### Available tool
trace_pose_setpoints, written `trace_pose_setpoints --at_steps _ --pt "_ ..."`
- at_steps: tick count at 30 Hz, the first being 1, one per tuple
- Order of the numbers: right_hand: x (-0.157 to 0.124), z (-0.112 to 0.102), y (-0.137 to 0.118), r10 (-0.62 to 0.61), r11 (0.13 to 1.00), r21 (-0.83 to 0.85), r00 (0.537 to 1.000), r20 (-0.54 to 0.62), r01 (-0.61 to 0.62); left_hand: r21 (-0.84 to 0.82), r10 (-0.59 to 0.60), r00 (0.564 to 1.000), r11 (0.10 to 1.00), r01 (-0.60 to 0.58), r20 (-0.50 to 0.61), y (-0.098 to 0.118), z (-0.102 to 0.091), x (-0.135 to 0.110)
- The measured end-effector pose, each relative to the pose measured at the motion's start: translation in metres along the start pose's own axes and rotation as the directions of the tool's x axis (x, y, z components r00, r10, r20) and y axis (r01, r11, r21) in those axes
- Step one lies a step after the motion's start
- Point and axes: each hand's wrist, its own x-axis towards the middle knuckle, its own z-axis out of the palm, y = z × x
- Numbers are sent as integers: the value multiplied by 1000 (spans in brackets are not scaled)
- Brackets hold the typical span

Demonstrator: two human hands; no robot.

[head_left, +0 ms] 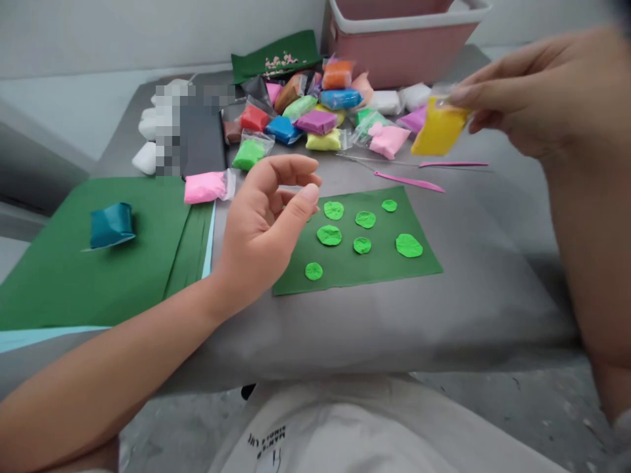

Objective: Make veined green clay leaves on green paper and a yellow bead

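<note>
My right hand (522, 98) is raised at the right and pinches the top edge of a yellow clay packet (440, 128), which hangs tilted above the table. My left hand (276, 223) hovers over the left side of a dark green sheet (374, 269), fingers loosely curled and thumb apart from them, with nothing visible in it. Several flattened bright green clay discs (329, 235) of differing sizes lie on that sheet; the left hand partly hides one. Behind the sheet rest two pink modelling tools (409, 181) with thin metal ends.
Several coloured clay packets (315, 122) are heaped at the back, before a pink bin (394, 49). A pink packet (204, 188) lies by the left stack of green sheets (59, 263), which bears a teal packet (112, 225). A dark flat object (203, 138) stands near white packets (146, 157).
</note>
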Motion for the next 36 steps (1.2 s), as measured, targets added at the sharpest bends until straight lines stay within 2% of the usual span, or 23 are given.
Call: trace_pose_setpoints --at_steps 1,2,3,5,7,8,9,12,14,15,17,20,25,29,34,36 --pt "0 4 -2 185 976 -111 982 -38 -188 -3 -11 1000 1000 11 8 -1 0 0" --pt "0 7 -2 253 950 -175 966 -49 -258 -7 -16 1000 1000 16 15 -1 -1 0" --pt "2 9 0 222 958 -186 975 -6 -220 -13 -18 1000 1000 18 20 -2 -1 0" --pt "5 12 8 -42 983 -182 997 -72 28 -24 -28 999 999 29 32 -3 -1 0" --pt "6 15 15 -325 935 -205 931 -166 289 -24 -33 999 999 34 39 -3 -1 0" --pt "2 18 14 -390 914 -197 901 -188 354 -19 -36 998 999 37 41 -3 -1 0" --pt "-5 23 10 -416 907 -141 897 -152 397 -11 -43 998 999 43 44 -2 -1 -1" --pt "-44 42 -22 -447 871 219 894 -23 440 8 -66 996 998 66 67 -1 0 -2" --pt "-75 55 -49 -421 841 424 899 122 336 3 -93 991 996 93 94 1 2 -2" --pt "-89 60 -60 -438 797 521 886 152 304 -12 -112 988 993 114 107 2 2 -2" --pt "-110 67 -75 -442 760 610 867 230 226 -65 -154 978 984 164 137 3 4 -2" --pt "-127 71 -81 -449 770 606 843 295 198 -135 -234 953 956 262 191 5 6 -2" --pt "-140 75 -79 -565 730 578 797 212 364 -206 -348 900 891 405 263 6 7 -3" --pt "-147 73 -80 -594 754 494 770 231 433 -266 -409 862 832 487 299 8 7 -4" --pt "-144 73 -77 -634 748 419 740 225 515 -246 -355 906 880 408 232 7 6 -3" --pt "-140 74 -74 -617 755 439 756 221 487 -216 -334 927 905 367 173 4 4 -1"
